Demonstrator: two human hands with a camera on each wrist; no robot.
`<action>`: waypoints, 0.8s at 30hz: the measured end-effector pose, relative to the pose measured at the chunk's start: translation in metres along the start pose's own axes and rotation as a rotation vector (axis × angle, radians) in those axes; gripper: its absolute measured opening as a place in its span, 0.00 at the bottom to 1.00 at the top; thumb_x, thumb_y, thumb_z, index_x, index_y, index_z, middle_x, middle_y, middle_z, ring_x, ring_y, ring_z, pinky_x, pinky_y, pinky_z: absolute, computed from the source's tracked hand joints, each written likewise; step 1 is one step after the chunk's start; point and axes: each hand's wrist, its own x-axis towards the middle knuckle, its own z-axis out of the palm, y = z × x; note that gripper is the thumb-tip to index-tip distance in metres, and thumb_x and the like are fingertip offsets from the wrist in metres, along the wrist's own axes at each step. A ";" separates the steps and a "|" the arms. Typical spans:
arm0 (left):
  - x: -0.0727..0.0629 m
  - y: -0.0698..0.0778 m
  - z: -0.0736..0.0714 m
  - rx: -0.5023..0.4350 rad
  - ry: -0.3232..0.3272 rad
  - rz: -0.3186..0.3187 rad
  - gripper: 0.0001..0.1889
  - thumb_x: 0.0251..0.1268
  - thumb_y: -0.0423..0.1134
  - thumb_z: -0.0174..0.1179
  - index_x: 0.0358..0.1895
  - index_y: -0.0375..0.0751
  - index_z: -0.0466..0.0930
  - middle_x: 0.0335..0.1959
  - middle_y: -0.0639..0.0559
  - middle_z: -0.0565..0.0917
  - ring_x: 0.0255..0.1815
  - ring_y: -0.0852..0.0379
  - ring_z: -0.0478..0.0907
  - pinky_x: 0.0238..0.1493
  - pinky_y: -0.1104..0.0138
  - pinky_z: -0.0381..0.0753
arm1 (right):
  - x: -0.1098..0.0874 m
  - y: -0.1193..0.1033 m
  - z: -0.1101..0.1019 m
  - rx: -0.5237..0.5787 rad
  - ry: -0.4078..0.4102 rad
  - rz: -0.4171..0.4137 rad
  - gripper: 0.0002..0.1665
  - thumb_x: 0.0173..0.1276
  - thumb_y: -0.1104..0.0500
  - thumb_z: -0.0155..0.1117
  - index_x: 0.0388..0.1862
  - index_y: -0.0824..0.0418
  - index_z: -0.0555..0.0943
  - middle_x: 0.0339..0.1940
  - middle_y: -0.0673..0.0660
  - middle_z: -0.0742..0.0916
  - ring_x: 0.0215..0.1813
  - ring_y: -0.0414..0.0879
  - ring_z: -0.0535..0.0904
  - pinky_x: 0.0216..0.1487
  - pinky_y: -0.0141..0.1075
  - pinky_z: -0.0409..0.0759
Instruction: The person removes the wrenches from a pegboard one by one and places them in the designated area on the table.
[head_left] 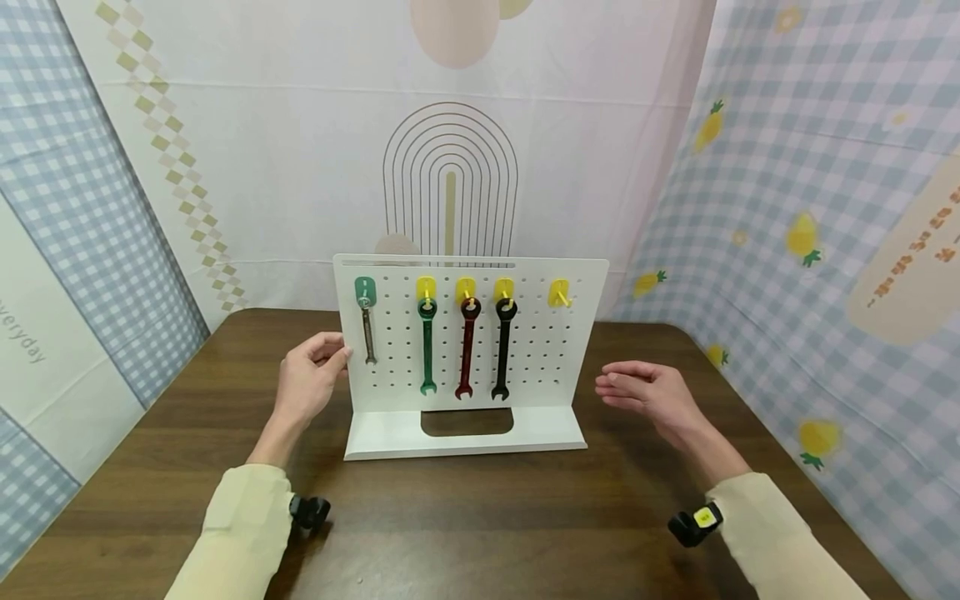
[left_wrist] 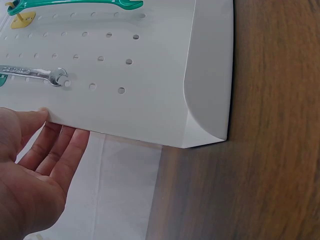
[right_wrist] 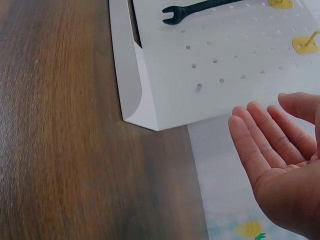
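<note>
White pegboard (head_left: 543,396), frame centre, bearing four wrenches (head_left: 467,350): left hand (head_left: 309,379) pinches its left edge; right hand (head_left: 654,396), fingers straight, hovers right of centre.

2 cream sleeves (head_left: 238,529), black wrist cameras (head_left: 311,512)

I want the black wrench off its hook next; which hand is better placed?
Likely the right hand: it is empty beside the pegboard and nearer the black wrench. The left hand pinches the pegboard's opposite edge, so could steady it.

White pegboard (left_wrist: 155,75) only partly within either wrist view's frame
</note>
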 end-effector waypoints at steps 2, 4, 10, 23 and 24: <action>0.000 0.000 0.000 0.003 -0.003 0.000 0.13 0.79 0.37 0.63 0.56 0.33 0.84 0.50 0.33 0.88 0.37 0.67 0.84 0.38 0.79 0.85 | 0.001 0.000 0.003 -0.003 0.001 -0.002 0.18 0.77 0.59 0.68 0.59 0.70 0.83 0.47 0.54 0.93 0.50 0.46 0.92 0.57 0.43 0.90; 0.000 0.001 0.000 0.004 -0.005 0.000 0.13 0.79 0.37 0.63 0.56 0.33 0.84 0.50 0.33 0.88 0.37 0.67 0.84 0.38 0.79 0.85 | 0.003 0.000 0.006 -0.009 0.000 -0.003 0.19 0.77 0.59 0.68 0.59 0.70 0.82 0.46 0.53 0.93 0.50 0.46 0.92 0.58 0.43 0.89; 0.001 0.001 -0.001 0.000 -0.007 0.008 0.13 0.79 0.37 0.62 0.57 0.32 0.84 0.50 0.32 0.88 0.37 0.68 0.83 0.38 0.79 0.85 | 0.008 -0.002 0.016 -0.015 0.001 -0.003 0.22 0.77 0.60 0.69 0.61 0.74 0.80 0.45 0.52 0.94 0.51 0.48 0.92 0.59 0.45 0.89; 0.001 -0.002 0.000 -0.012 -0.003 0.014 0.13 0.78 0.37 0.63 0.56 0.32 0.84 0.49 0.31 0.88 0.35 0.70 0.83 0.37 0.79 0.86 | 0.017 -0.003 0.032 0.011 -0.003 0.005 0.30 0.77 0.62 0.67 0.69 0.82 0.72 0.52 0.63 0.92 0.52 0.48 0.92 0.59 0.43 0.89; 0.001 -0.002 0.000 -0.010 -0.003 0.012 0.13 0.78 0.37 0.63 0.56 0.32 0.84 0.49 0.31 0.88 0.35 0.70 0.83 0.37 0.79 0.86 | 0.017 -0.003 0.033 0.015 -0.005 0.005 0.30 0.77 0.63 0.67 0.69 0.81 0.72 0.53 0.63 0.92 0.52 0.48 0.92 0.59 0.44 0.89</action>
